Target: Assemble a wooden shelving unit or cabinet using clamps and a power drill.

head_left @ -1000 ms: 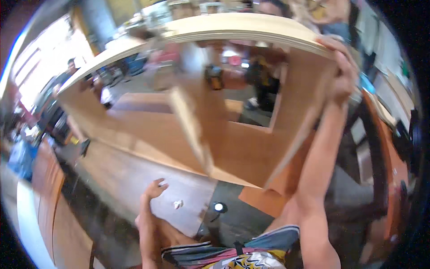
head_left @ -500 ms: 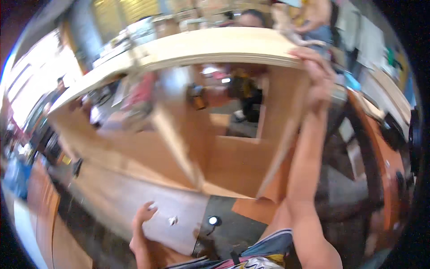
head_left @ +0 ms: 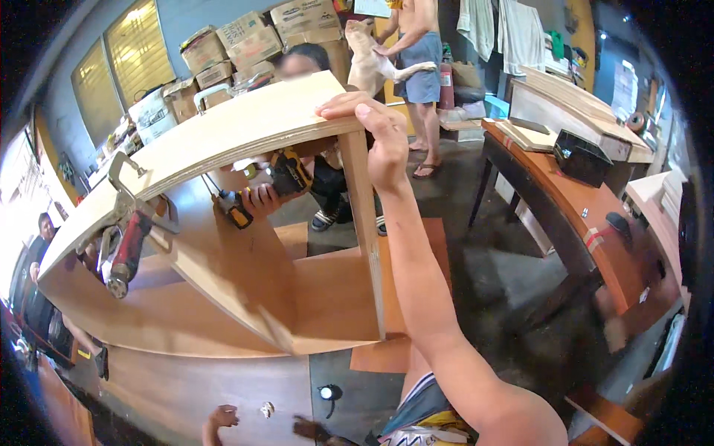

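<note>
My right hand (head_left: 383,134) is closed over the near right corner of a plywood cabinet frame (head_left: 268,123), fingers lying on the top panel and thumb at its edge. My left hand (head_left: 221,418) hangs low at the bottom edge, fingers loosely apart, nothing visible in it. A locking clamp (head_left: 130,249) with a red handle grips the front edge of the top panel; another clamp (head_left: 212,97) is on the far edge. Behind the frame, a co-worker's hand (head_left: 262,201) shows through the opening beside a black-and-yellow cordless drill (head_left: 290,172) and a second power tool (head_left: 234,210).
A brown table (head_left: 550,186) with a black bin (head_left: 582,157) stands at right. A person in blue shorts (head_left: 421,78) holds a pale dog (head_left: 370,63) at the back, near stacked cardboard boxes (head_left: 249,41). A small round light (head_left: 327,392) lies below the frame. Another person (head_left: 44,230) is at far left.
The view has turned right, so the frame and my right hand sit further left in it. My right hand stays on the corner. My left hand appears lower. The clamp and drill now show clearly.
</note>
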### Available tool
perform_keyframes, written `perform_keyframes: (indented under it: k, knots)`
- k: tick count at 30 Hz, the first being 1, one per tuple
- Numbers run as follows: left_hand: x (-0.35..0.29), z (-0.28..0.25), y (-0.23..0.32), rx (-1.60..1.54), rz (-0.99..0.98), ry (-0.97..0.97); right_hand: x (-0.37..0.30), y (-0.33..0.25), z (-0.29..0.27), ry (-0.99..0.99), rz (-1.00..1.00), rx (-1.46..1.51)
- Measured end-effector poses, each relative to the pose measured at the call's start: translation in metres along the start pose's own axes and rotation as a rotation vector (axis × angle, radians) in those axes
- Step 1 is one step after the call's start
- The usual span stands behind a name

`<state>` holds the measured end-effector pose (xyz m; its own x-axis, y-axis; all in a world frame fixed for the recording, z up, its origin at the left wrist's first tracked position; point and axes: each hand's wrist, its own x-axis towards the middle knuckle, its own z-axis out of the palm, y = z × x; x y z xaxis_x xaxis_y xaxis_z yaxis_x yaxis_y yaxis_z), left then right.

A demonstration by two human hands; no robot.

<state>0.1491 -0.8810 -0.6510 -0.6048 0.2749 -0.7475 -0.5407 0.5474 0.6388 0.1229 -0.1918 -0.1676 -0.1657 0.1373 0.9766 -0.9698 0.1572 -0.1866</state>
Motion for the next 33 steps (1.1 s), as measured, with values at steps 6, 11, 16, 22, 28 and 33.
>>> perform_keyframes:
  k: [6,11,16,22,28,33]
  knots:
    - [-0.073,-0.061,0.058,0.003,0.074,0.301,-0.007,0.011,-0.001,0.014,0.023,0.112]
    - [-0.077,-0.068,0.081,0.037,0.056,0.32,-0.005,0.015,0.002,0.113,0.05,0.239]
    - [-0.034,-0.03,0.058,-0.213,0.004,-0.161,-0.003,0.013,-0.004,0.152,0.054,0.195]
    - [-0.049,-0.024,0.052,0.039,0.01,0.317,-0.007,0.014,0.006,0.138,-0.046,0.042]
    - [-0.031,-0.034,0.054,0.066,0.071,0.344,-0.007,0.014,-0.001,0.162,-0.147,-0.117]
    - [0.023,-0.036,0.078,0.109,0.216,0.139,-0.007,0.018,-0.003,0.179,-0.084,-0.087]
